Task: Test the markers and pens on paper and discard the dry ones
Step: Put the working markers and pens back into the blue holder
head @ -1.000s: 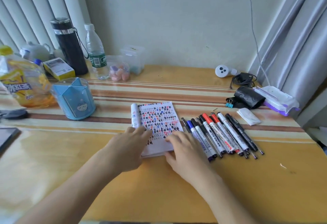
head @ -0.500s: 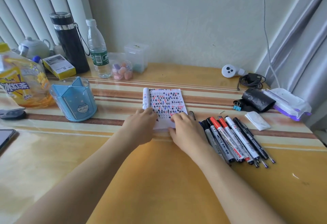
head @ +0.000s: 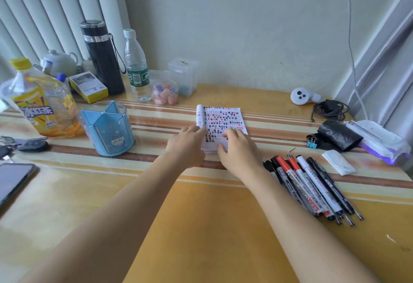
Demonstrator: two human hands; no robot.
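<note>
Notepad (head: 225, 119) lies flat mid-table, on the striped part of the table (head: 201, 226). We see its open page packed with black, red and blue scribbles, and turned pages rolled up along its left edge. Left hand (head: 186, 148) rests on the pad's lower left, fingers laid fairly straight and together beside that roll, pressing down and pinching nothing we can see. Right hand (head: 239, 155) rests on the lower right of the page, fingers a bit bent with tips on the paper, gripping nothing.

Markers (head: 312, 184) lie in a tight row on the table just right of the right forearm, all capped, some with red caps and some with black, and we count none in either hand. The nearest ones are partly hidden by the arm.

Right of the row we note a folded white tissue (head: 338, 165), a blue binder clip (head: 311, 144), a black roll (head: 339, 134) and a wipes pack (head: 377, 141). Behind those are a coiled black cable (head: 329, 109) and a round white gadget (head: 300, 96).

Left of the pad stands a blue pen holder (head: 107, 128). Farther left we see a yellow drink bottle (head: 42, 103), keys (head: 24, 146) and a phone (head: 11, 182). Along the back are a black flask (head: 101, 59), a water bottle (head: 136, 65), a yellow box (head: 88, 87), a teapot (head: 59, 62) and a clear jar (head: 165, 92) holding small pink and purple pieces.
</note>
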